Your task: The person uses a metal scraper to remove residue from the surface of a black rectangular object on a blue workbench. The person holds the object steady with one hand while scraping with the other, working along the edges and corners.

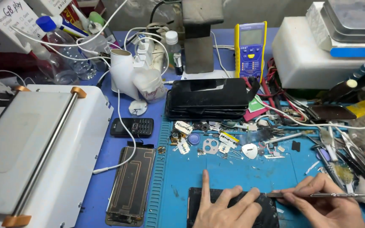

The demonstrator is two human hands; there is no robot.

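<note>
At the near edge of the blue mat, my left hand lies flat with fingers spread across a dark phone, pressing it to the surface with no closed grip on anything. My right hand keeps its grip pinched around a thin metal tool, the shaft running right and the tip resting at the phone's far right edge, just beside my left fingertips. Farther up the mat lies a scatter of small parts and picks. To the left, a phone back panel sits face up near a small black keypad phone, with a white machine beyond. A stack of dark phones and a yellow multimeter stand at the far side.
</note>
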